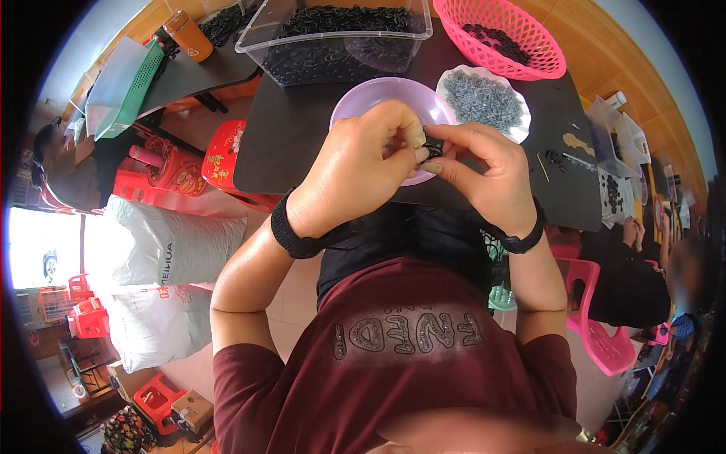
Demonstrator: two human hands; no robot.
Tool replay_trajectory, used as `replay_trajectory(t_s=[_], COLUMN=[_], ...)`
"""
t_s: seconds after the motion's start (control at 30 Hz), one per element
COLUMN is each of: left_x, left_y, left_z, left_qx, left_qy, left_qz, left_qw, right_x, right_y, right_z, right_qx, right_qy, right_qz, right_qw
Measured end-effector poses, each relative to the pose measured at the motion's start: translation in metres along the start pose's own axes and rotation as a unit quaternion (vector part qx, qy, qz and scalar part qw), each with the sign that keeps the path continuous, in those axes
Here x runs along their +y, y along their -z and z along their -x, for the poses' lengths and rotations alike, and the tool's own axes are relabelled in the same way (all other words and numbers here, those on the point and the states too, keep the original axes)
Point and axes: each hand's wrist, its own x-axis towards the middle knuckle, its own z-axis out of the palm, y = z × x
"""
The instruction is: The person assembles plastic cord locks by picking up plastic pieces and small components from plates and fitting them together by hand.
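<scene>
Head view, looking down over a maroon shirt at a dark rectangular desk (302,136). Left hand (363,163) and right hand (480,170) brought together above the near edge of the desk, fingertips meeting over a small black plastic part (432,146). Both grips closed on that part: left thumb and fingers pinching it from the left, right thumb and forefinger pinching it from the right. Exact shape of the part hard to tell, mostly hidden by the fingers. Black band around each wrist.

Directly under and behind the hands, a round lilac plastic bowl (370,94), its near rim covered by the knuckles. Just beside it to the right, touching or nearly so, a white scalloped dish (516,102) filled with small grey metal pieces (484,98). Further back, a clear rectangular plastic tub (401,53) heaped with small black parts, and to its right a pink plastic mesh basket (537,45) holding a few more black parts. On the right stretch of the desk, a few loose black bits (554,157) and thin sticks.

Off the desk to the left, red plastic stools (227,155) and large white sacks (162,242) on the floor; an orange cylindrical bottle (189,36) and a green mesh tray (136,91) on a second desk at top left. At the right edge, another person's dark sleeve (628,280) near a pink chair (597,333).
</scene>
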Motion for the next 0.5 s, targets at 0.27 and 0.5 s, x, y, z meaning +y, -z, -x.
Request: replay_trajectory(t_s=[0.27, 0.5], left_x=[0.013, 0.019], left_y=[0.002, 0.003], left_z=[-0.01, -0.028], left_qx=[0.006, -0.003], left_qy=[-0.023, 0.004], left_qz=[-0.057, -0.043], left_qw=[0.998, 0.999], right_x=[-0.013, -0.002], right_y=[0.009, 0.015], right_z=[-0.005, -0.014], right_qx=[0.008, 0.007], right_qy=[0.046, 0.12], right_qz=[0.092, 0.149], right_qw=[0.995, 0.981])
